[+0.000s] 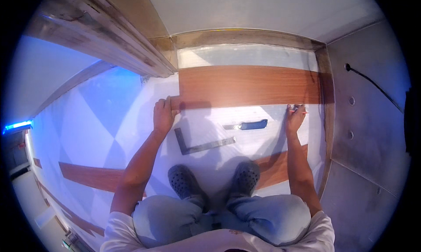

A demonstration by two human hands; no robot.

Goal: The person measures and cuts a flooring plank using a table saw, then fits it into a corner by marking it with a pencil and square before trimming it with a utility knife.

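Note:
A wood-look plank [250, 86] lies across the white-covered floor [123, 133], notched at its left end. My left hand [164, 114] grips that notched end, fingers on the plank's edge. My right hand [294, 118], at the plank's near edge on the right, holds a pencil [305, 112]. Between my hands lie a utility knife with a blue handle [254, 124] and a metal square [197, 147].
My feet in grey clogs [184, 182] stand below. Other planks [87, 176] lie left and right behind my arms. A timber frame [107, 30] rises at upper left, walls border the top and right, a dark cable [372, 81] hangs from the right wall.

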